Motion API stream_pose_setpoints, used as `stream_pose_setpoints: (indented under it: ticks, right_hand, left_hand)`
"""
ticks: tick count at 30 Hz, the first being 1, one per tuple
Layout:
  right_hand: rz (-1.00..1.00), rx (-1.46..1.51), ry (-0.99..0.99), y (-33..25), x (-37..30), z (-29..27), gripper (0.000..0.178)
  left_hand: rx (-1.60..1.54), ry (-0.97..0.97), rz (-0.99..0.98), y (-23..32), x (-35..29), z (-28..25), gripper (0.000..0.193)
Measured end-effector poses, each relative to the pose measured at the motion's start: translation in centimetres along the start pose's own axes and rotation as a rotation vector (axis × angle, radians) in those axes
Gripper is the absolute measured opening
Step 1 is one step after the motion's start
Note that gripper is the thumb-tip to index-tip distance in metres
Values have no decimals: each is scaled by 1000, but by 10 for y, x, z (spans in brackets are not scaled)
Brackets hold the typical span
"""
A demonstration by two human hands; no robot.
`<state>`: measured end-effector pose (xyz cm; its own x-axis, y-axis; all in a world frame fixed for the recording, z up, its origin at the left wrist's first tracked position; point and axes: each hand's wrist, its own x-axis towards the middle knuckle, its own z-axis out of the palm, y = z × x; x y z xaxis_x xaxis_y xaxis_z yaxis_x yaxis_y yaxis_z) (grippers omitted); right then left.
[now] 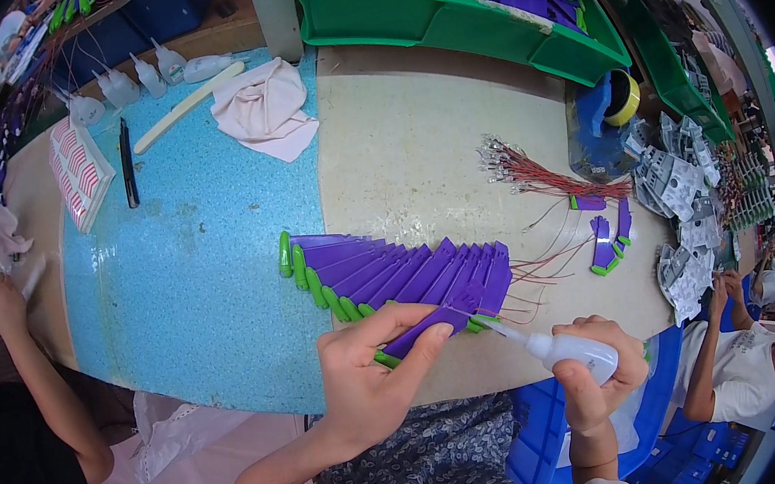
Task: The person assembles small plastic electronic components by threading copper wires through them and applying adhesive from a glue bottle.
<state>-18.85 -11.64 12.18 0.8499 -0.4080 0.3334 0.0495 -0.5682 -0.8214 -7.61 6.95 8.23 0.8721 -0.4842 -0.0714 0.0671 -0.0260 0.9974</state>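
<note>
My left hand [364,377] pinches a purple plastic piece with a green end [416,332] above the table's front edge. My right hand [616,371] is wrapped round a white squeeze bottle [577,352]. The bottle's thin nozzle points left at the held piece, near its right end; whether the tip touches it I cannot tell. Just beyond lies a fanned, overlapping row of similar purple pieces [400,271] with green ends. Thin red wires trail off the row's right side.
A green bin [460,31] of purple and green pieces stands at the back. Right: red wires [550,173], yellow tape [621,99], grey castings [678,175]. Left: a crumpled cloth [265,108], a pale stick [187,109], several squeeze bottles [148,76]. Other people sit at both sides.
</note>
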Motion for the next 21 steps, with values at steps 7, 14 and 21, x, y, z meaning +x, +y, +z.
stream_pose_setpoints:
  ticks: [7, 14, 21]
  right_hand:
    - [-22, -60, 24, 2, 0, 2, 35]
    - [367, 340, 109, 32, 1, -14, 47]
    - [139, 193, 79, 146, 147, 32, 29]
  left_hand:
    - [9, -2, 22, -3, 0, -1, 13]
    - [-144, -11, -164, -8, 0, -7, 14]
    - [-117, -141, -348, -19, -34, -17, 16]
